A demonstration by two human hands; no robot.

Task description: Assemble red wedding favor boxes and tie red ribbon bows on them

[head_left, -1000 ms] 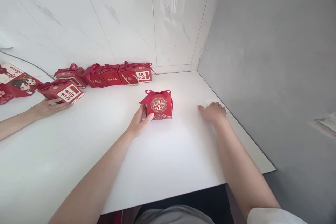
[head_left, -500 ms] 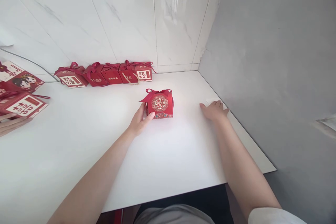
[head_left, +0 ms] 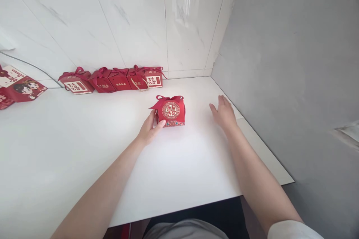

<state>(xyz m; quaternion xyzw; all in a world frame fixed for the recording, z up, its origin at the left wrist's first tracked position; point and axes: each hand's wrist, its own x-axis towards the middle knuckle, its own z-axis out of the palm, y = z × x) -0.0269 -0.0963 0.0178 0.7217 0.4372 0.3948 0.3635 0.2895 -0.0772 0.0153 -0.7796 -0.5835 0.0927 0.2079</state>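
A small red gift box (head_left: 171, 111) with a gold double-happiness emblem and a dark red ribbon bow on top sits upright on the white table. My left hand (head_left: 148, 129) grips its left side, thumb on the front and the other fingers partly hidden behind. To the right of the box, apart from it, is my right hand (head_left: 223, 112). Its thumb stands away from the stretched fingers, and I see nothing held in it. A pale flat edge, perhaps paper, shows beside this hand; I cannot tell what it is.
Several red ribboned boxes (head_left: 120, 80) stand in a row against the marble-look tiled wall (head_left: 134, 18). Red boxes with cartoon figures (head_left: 28, 89) are at the far left, near a thin cable (head_left: 30, 64). A grey wall (head_left: 286, 67) borders the table's right edge.
My right hand has shifted slightly left and away, its fingers now stretched forward. At the far left, another person's hand and the red box it held have left the view. My left hand stays put.
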